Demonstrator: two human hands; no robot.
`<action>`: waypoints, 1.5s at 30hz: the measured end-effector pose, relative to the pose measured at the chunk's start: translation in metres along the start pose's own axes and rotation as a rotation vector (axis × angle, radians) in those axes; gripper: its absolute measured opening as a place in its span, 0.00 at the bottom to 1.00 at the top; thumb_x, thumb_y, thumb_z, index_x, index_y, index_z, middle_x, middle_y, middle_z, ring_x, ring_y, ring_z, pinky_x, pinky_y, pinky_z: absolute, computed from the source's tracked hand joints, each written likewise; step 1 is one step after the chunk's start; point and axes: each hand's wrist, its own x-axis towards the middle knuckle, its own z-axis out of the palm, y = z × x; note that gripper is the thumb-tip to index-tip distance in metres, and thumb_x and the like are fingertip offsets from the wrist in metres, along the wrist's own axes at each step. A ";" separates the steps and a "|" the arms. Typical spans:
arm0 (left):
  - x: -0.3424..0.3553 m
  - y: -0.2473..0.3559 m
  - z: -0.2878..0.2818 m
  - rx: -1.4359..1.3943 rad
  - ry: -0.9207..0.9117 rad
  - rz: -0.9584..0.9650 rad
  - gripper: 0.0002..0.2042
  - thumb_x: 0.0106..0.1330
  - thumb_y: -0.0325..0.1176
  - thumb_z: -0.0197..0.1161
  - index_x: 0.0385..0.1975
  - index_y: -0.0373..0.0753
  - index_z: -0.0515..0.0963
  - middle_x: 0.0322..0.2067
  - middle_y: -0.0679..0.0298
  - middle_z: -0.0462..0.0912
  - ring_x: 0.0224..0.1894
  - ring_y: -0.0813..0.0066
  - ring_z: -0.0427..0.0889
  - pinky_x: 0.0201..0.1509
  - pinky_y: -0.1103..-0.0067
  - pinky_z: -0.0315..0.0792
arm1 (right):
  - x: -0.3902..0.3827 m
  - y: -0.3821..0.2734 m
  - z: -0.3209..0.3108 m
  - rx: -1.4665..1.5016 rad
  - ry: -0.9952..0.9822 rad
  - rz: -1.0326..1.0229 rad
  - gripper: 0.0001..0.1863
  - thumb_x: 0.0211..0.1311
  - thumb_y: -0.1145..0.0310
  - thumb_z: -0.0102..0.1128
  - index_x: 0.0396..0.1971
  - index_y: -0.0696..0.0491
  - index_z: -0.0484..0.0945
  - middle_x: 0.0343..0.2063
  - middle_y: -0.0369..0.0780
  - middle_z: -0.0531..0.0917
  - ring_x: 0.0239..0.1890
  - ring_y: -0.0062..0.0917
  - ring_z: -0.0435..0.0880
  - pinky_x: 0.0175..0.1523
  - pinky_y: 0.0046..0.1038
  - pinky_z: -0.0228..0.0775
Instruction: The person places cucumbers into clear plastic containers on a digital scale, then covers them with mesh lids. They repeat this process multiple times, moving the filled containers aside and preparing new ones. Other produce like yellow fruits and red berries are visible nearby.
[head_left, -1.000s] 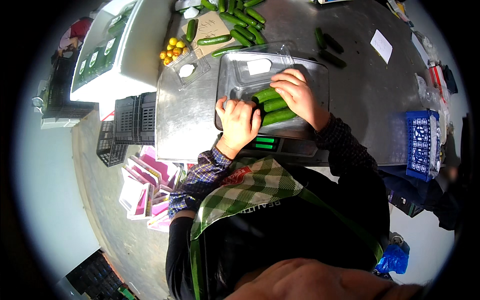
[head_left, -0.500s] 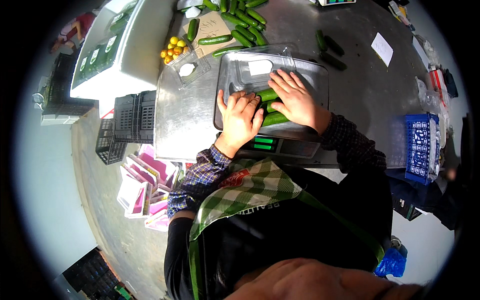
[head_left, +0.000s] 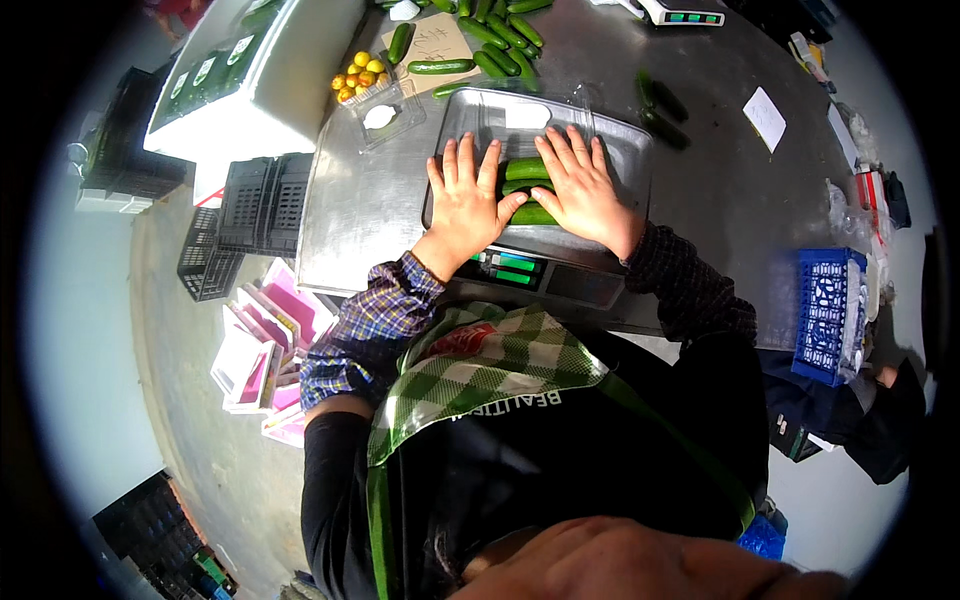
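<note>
The left hand (head_left: 466, 198) and the right hand (head_left: 588, 196) are both spread, palms down and fingers fanned, at either end of a row of cucumbers (head_left: 527, 168), with the thumbs reaching over them; how firmly they press, I cannot tell. The cucumbers lie between the hands, over the metal tray (head_left: 628, 150) of a scale with a lit green display (head_left: 515, 269). Beyond, on the metal surface (head_left: 710, 220), more cucumbers surround a cardboard piece (head_left: 450, 35), near yellow-orange fruit (head_left: 362, 72).
</note>
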 end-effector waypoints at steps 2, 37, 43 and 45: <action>0.001 -0.001 -0.001 0.072 -0.073 0.018 0.35 0.65 0.57 0.49 0.64 0.38 0.56 0.62 0.39 0.54 0.63 0.37 0.54 0.63 0.45 0.48 | 0.000 0.001 0.002 0.045 0.002 -0.007 0.36 0.61 0.50 0.53 0.63 0.57 0.58 0.64 0.51 0.58 0.67 0.50 0.51 0.66 0.59 0.40; -0.023 -0.034 -0.027 -1.412 -0.583 -0.745 0.10 0.60 0.21 0.58 0.40 0.30 0.69 0.26 0.63 0.76 0.25 0.77 0.77 0.25 0.82 0.75 | -0.053 0.031 -0.045 1.346 -0.464 0.607 0.06 0.59 0.71 0.51 0.34 0.58 0.70 0.23 0.36 0.76 0.21 0.16 0.73 0.27 0.19 0.64; -0.032 -0.058 -0.052 -1.714 -0.227 -0.344 0.14 0.65 0.22 0.54 0.49 0.36 0.65 0.36 0.65 0.73 0.34 0.76 0.76 0.39 0.79 0.74 | -0.035 -0.006 -0.057 1.426 -0.126 0.457 0.01 0.60 0.76 0.48 0.30 0.56 0.67 0.18 0.35 0.71 0.17 0.15 0.69 0.24 0.20 0.60; -0.021 -0.055 -0.092 -1.797 -0.077 -0.440 0.19 0.66 0.29 0.57 0.55 0.38 0.61 0.41 0.64 0.72 0.38 0.73 0.77 0.48 0.74 0.75 | -0.022 -0.027 -0.065 1.450 -0.012 0.403 0.01 0.61 0.77 0.48 0.31 0.56 0.66 0.18 0.35 0.71 0.17 0.16 0.69 0.24 0.20 0.60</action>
